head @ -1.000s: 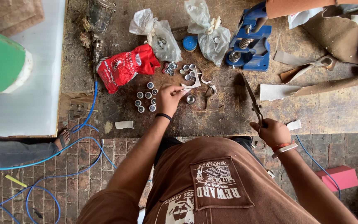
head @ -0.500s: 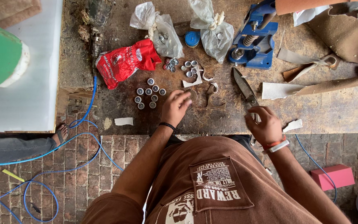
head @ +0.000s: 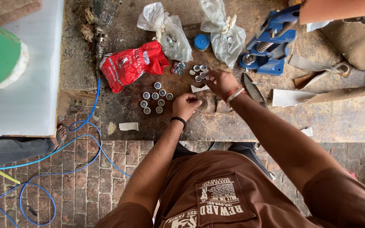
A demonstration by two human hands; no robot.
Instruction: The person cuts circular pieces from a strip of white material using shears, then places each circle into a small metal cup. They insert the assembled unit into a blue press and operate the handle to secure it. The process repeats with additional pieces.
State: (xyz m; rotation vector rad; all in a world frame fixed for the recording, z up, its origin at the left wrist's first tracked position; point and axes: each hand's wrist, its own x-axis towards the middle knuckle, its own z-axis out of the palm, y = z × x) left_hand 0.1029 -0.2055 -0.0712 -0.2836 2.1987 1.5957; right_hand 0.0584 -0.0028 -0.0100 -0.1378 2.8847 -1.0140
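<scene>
The left hand (head: 186,105) is seen resting on the worn wooden counter (head: 241,122), its fingers curled down over a round dark disc (head: 202,102) that lies flat on the counter; the disc is touched at its left edge, but whether it is actually gripped cannot be told. The right hand (head: 221,82) is stretched forward just beyond the left, its fingers pinched together at a loose heap of small silver caps (head: 198,71); whether a cap is held between the fingertips cannot be told. A white scrap of paper (head: 199,88) lies between the 2 hands.

To the left of the left hand, 7 more caps are set out in a small cluster (head: 155,99). A crumpled red bag (head: 132,67) lies behind that cluster, and 2 clear plastic bags (head: 172,31) with small parts in them lie further back, with a blue round lid (head: 201,42) between them. A blue hand press (head: 269,44) stands at the right rear. A dark knife blade (head: 253,89) lies just right of the right wrist. Blue cable (head: 64,152) trails over the brick floor below.
</scene>
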